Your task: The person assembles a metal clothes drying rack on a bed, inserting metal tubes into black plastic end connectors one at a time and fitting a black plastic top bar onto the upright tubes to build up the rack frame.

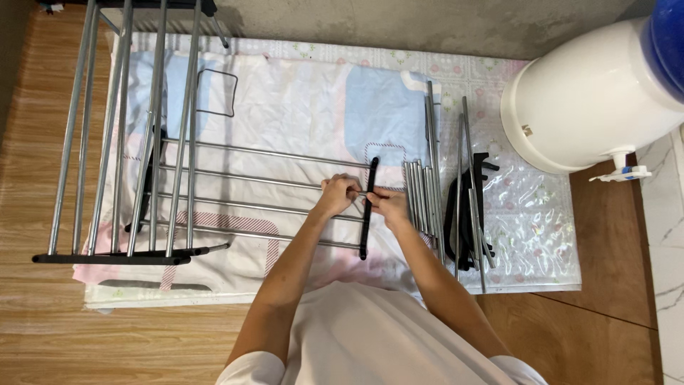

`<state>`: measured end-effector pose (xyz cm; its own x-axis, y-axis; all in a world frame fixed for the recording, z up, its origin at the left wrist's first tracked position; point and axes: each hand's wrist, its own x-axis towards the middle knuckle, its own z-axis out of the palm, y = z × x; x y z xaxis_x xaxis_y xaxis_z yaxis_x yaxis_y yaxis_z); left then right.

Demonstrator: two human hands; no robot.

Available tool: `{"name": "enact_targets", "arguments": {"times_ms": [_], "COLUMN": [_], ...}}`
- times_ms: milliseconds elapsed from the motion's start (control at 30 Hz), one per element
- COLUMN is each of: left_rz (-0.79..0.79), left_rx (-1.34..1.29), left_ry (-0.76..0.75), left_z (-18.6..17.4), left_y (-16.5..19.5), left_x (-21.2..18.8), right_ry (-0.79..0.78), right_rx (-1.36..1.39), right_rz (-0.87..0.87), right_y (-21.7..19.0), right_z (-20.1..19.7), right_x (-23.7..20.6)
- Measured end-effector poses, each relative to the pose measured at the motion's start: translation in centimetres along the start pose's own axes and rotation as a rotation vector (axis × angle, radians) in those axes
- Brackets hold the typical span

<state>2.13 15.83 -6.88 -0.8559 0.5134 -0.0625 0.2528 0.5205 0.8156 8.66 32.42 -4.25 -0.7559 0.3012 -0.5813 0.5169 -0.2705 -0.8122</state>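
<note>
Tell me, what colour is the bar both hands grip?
Black bar, seen in the head view.

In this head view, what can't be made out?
- Where the left hand and right hand meet the black end bar: fingers cover the rod joint.
- The white container: cut off by the right edge.
- The assembled rack: its top leaves the frame.

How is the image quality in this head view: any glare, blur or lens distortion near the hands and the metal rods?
Head view: light is even and soft, shadows faint. Left hand and right hand at the black end bar look sharp, no motion blur. Glare shows on the clear plastic sheet and as mild shine on the white tub. Wide-angle bending is slight, seen in the splayed rack rods at left.
</note>
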Motion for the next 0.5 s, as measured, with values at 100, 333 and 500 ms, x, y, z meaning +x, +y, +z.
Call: {"name": "enact_targets", "arguments": {"times_ms": [100, 333, 500], "left_rz": [-0.045, 0.086, 0.156], "left_rx": [0.016, 0.106, 0.268], "left_ry": [-0.091, 0.12, 0.152], "left_z": [-0.8, -1.3, -1.8], "left_y": [0.5, 2.9, 2.9], "left_x": [0.4, 2.0, 3.3], "right_ry": [-0.004, -0.016, -0.091], "right_rx": [-0.068, 0.163, 0.333], "right_rz": [0.062, -0.157, -0.064], "right_y": [-0.9, -2.2, -2.3], "right_z": [0.2, 1.2, 0.7], "right_x": [0.3, 1.6, 1.6]}}
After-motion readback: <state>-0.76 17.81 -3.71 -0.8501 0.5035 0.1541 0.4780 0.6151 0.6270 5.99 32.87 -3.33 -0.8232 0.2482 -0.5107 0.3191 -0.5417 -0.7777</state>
